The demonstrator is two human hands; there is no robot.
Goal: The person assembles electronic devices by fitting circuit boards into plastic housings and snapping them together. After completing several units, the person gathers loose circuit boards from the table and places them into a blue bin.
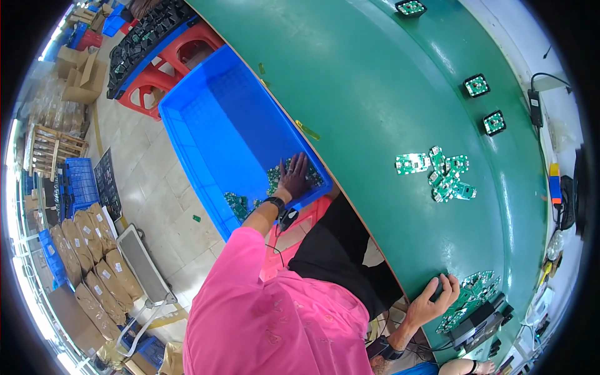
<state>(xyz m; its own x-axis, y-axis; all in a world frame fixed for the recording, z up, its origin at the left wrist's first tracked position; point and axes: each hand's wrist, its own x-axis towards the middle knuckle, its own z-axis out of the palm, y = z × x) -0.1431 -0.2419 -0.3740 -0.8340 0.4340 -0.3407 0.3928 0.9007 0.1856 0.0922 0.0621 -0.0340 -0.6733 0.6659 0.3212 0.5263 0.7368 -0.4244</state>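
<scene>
My left hand (294,179) reaches into a large blue plastic bin (206,119). Its fingers are spread flat over a pile of green circuit boards (317,177) in the bin's near corner. More green boards (236,205) lie along the near wall of the bin. My right hand (432,302) rests at the edge of the green table (350,112), its fingers curled around something small and dark, mostly hidden. Right beside it is a heap of green circuit boards (470,294), next to a black device (478,325).
Loose boards (445,175) lie mid-table. Black square housings with boards (477,85) stand toward the far right. Red stools (150,84) hold a tray of black parts (150,44). A cart (140,265) stands left. Another person's hand (484,367) shows at the bottom right.
</scene>
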